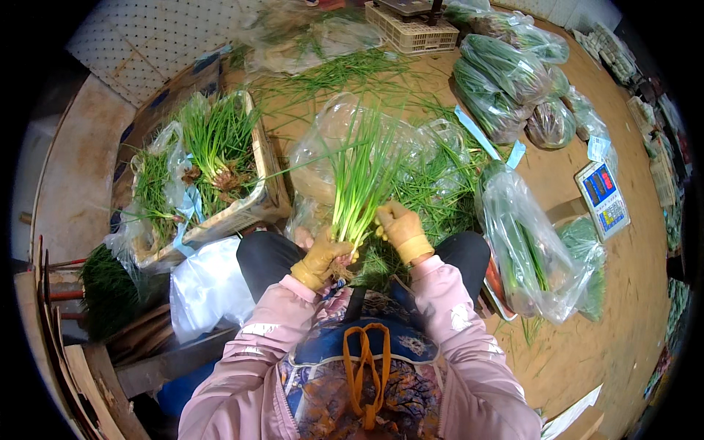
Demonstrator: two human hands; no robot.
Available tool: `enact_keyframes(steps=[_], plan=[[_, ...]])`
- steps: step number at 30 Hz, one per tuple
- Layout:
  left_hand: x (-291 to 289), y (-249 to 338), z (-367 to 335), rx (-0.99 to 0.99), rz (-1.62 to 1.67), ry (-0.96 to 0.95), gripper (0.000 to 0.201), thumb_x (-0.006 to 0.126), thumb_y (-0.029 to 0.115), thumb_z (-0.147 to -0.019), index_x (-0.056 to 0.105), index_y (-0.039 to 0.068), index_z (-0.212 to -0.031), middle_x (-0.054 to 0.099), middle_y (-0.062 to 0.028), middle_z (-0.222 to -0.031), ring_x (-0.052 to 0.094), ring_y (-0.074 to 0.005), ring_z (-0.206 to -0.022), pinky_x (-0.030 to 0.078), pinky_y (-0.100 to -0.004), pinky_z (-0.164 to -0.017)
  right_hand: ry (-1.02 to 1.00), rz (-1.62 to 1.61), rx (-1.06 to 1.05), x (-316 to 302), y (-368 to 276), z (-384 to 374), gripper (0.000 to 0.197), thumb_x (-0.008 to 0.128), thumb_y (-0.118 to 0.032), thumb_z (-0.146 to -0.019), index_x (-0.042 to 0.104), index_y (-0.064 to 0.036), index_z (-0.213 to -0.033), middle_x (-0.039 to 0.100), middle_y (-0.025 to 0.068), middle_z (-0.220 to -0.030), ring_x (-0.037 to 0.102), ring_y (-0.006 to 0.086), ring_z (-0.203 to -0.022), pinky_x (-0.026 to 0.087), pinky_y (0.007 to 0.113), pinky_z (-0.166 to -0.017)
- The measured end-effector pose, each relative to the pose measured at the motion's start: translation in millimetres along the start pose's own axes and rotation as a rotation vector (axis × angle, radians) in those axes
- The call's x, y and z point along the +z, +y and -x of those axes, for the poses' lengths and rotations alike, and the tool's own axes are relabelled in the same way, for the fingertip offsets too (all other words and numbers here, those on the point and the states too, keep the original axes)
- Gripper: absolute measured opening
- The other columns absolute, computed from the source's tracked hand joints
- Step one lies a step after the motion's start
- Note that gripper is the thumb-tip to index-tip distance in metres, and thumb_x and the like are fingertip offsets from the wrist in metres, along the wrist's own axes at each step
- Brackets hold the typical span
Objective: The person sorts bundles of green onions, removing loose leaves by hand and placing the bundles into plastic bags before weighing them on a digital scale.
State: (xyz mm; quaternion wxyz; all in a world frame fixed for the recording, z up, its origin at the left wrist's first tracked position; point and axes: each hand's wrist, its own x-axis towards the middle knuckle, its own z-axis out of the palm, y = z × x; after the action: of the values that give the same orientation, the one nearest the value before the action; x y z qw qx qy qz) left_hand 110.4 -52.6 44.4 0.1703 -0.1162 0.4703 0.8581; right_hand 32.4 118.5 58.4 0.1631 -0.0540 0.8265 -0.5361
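My left hand (320,264), in a yellow work glove, is wrapped round the root end of a bunch of spring onions (359,198). The stalks stand up and away from me, pale at the base and green above, with reddish roots showing below the glove. Close to the bunch's right side is my right hand (403,229), gloved the same way, its fingers pinched together. What lies between those fingertips is too small to make out. Loose green leaves (440,191) and a clear plastic bag (315,150) lie just beyond my hands.
At left stands a crate (275,187) holding more spring onions (213,139). White plastic bags (209,286) lie by my left leg. To the right are a filled clear bag (524,242) and a digital scale (603,198). Stuffed bags (506,81) and another crate (414,37) stand farther off.
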Motion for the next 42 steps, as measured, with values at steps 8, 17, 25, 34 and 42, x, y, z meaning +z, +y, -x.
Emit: enact_keyframes(steps=[8, 17, 25, 34, 42], plan=[[0, -3, 2, -0.029, 0.013, 0.097, 0.019, 0.052, 0.013, -0.083, 0.051, 0.000, -0.096, 0.058, -0.0078, -0.069, 0.047, -0.0074, -0.048, 0.040, -0.0193, -0.046, 0.443, 0.468, -0.309, -54, 55, -33, 0.015, 0.055, -0.014, -0.077, 0.061, -0.0082, -0.090, 0.062, 0.0109, -0.068, 0.060, 0.0203, -0.063, 0.047, 0.029, -0.057], [-10, -16, -3, 0.118, -0.207, 0.090, 0.023, 0.045, 0.018, -0.089, 0.048, 0.001, -0.103, 0.054, -0.0046, -0.072, 0.052, -0.0124, -0.054, 0.046, -0.0230, -0.050, 0.027, -0.093, -0.292, 7, -10, 8, 0.025, 0.060, -0.023, -0.078, 0.060, -0.0074, -0.098, 0.057, 0.0075, -0.060, 0.053, 0.0146, -0.049, 0.042, 0.026, -0.047], [10, -7, 7, 0.116, 0.129, 0.201, 0.025, 0.048, 0.022, -0.088, 0.047, 0.005, -0.106, 0.055, -0.0071, -0.079, 0.053, -0.0148, -0.053, 0.045, -0.0259, -0.048, 0.062, 0.197, -0.222, 16, -1, 5, 0.021, 0.058, -0.028, -0.077, 0.058, -0.0123, -0.091, 0.060, 0.0144, -0.068, 0.059, 0.0314, -0.067, 0.047, 0.037, -0.060], [-9, -9, 3, 0.107, -0.131, 0.036, 0.028, 0.047, 0.019, -0.089, 0.045, 0.004, -0.111, 0.055, -0.0050, -0.082, 0.050, -0.0104, -0.056, 0.046, -0.0228, -0.050, 0.005, 0.295, -0.126, 17, -4, -12, 0.030, 0.060, -0.031, -0.076, 0.056, -0.0019, -0.078, 0.057, 0.0139, -0.063, 0.058, 0.0271, -0.061, 0.045, 0.033, -0.056], [-1, -8, 5, 0.067, 0.183, -0.057, 0.038, 0.045, 0.022, -0.089, 0.034, 0.007, -0.122, 0.051, -0.0132, -0.110, 0.059, -0.0283, -0.088, 0.053, -0.0353, -0.070, -0.049, -0.345, -0.017, 34, 27, -25, 0.020, 0.061, -0.021, -0.078, 0.055, -0.0013, -0.075, 0.057, 0.0060, -0.062, 0.051, 0.0119, -0.051, 0.040, 0.023, -0.048]])
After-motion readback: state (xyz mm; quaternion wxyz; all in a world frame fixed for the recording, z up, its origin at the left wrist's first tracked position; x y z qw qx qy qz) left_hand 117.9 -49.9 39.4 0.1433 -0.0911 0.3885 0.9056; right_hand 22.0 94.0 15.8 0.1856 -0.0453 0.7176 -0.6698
